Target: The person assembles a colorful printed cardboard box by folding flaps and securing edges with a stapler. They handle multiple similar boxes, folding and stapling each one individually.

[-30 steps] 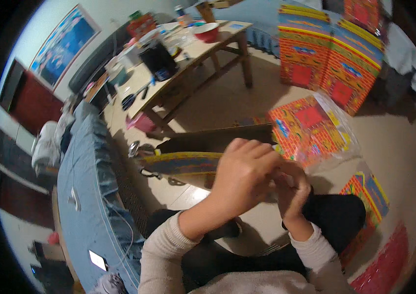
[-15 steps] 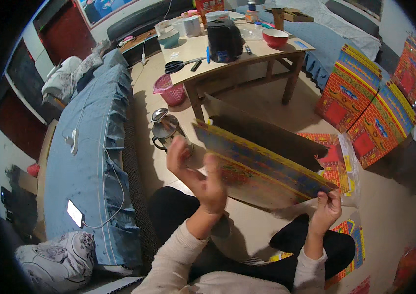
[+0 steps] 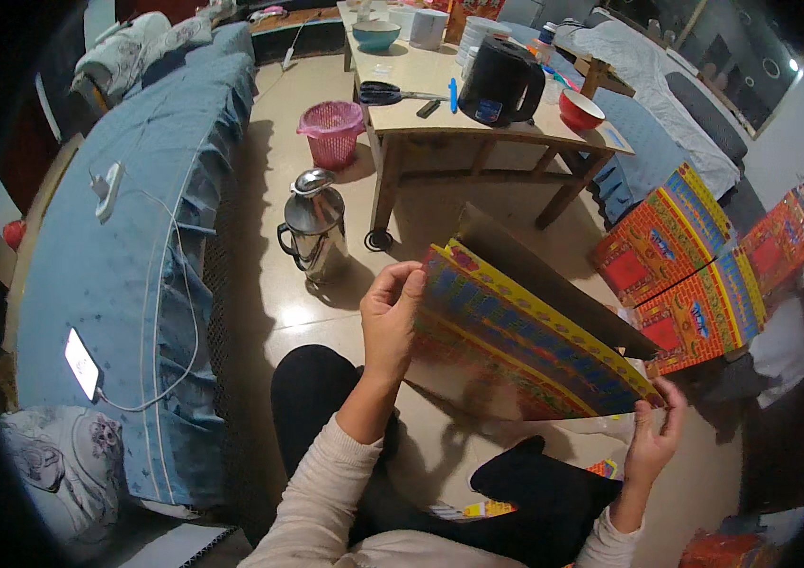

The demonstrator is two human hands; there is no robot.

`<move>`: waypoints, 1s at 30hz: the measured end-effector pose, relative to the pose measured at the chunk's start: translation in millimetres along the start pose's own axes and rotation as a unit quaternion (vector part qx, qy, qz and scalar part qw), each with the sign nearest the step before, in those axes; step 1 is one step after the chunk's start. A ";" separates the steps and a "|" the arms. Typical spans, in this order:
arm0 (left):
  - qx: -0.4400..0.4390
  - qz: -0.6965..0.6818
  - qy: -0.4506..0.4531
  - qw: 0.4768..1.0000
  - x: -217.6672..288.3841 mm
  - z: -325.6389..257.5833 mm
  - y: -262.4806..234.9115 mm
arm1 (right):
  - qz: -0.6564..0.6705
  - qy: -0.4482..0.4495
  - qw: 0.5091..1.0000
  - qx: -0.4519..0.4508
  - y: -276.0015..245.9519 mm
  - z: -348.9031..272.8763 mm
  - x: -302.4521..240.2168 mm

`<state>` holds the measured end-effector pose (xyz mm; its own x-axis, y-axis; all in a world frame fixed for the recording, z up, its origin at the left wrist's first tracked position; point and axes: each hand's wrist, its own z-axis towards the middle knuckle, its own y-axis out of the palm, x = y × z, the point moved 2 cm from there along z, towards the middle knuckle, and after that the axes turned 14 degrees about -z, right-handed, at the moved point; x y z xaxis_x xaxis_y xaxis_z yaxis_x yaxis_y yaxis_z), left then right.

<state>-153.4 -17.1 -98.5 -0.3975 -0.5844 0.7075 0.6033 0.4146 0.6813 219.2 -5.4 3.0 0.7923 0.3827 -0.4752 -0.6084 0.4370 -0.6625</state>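
Note:
A printed cardboard box (image 3: 525, 341), flattened partway with an open top, hangs tilted in front of my knees. Its outside is patterned in yellow, blue and red, and its inner side is plain brown. My left hand (image 3: 390, 322) pinches the upper left edge between thumb and fingers. At the lower right corner, my right hand (image 3: 653, 435) grips the box with the thumb on the near face. Part of the far panel is hidden behind the near one.
Similar printed boxes (image 3: 662, 237) stand at the right. Ahead is a wooden table (image 3: 497, 142) with a black kettle (image 3: 503, 80), a red bowl (image 3: 580, 111) and scissors. A steel jug (image 3: 315, 227) and pink basket (image 3: 332, 133) stand on the floor. A blue-covered sofa (image 3: 127, 284) holds a charging phone (image 3: 82, 363).
My left hand, open and off the box before, has closed on its left edge. My right hand keeps its corner. The view has shifted, and the box is turned slightly.

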 end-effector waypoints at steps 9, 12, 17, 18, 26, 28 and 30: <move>0.007 -0.074 0.015 0.997 8.1 -3.9 11.7 | -0.073 -0.354 0.895 -0.260 76.4 94.4 -217.1; 0.008 -0.099 0.035 0.994 12.0 -6.1 12.8 | -0.097 -0.287 0.870 -0.390 122.1 104.9 -229.2; -0.010 -0.119 0.022 0.993 7.4 -5.2 5.4 | -0.144 -0.234 0.840 -0.467 142.4 111.2 -237.4; -0.015 -0.118 0.021 0.993 7.6 -5.2 4.8 | -0.142 -0.231 0.840 -0.470 144.2 109.5 -236.3; -0.047 -0.026 0.032 0.998 5.3 -6.0 1.8 | -0.177 -0.228 0.841 -0.459 144.3 101.5 -243.3; -0.056 0.029 0.065 0.996 5.4 -6.8 2.8 | -0.163 -0.263 0.847 -0.432 144.2 100.7 -240.6; -0.067 0.059 0.090 0.992 4.7 -7.1 3.3 | -0.158 -0.281 0.851 -0.415 143.6 100.1 -239.6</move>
<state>-148.4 -23.4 -94.2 -0.1968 -0.6571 0.7277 0.7298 0.3974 0.5563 -62.6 47.2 79.7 0.6209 0.7839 0.0008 0.0583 -0.0451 -0.9973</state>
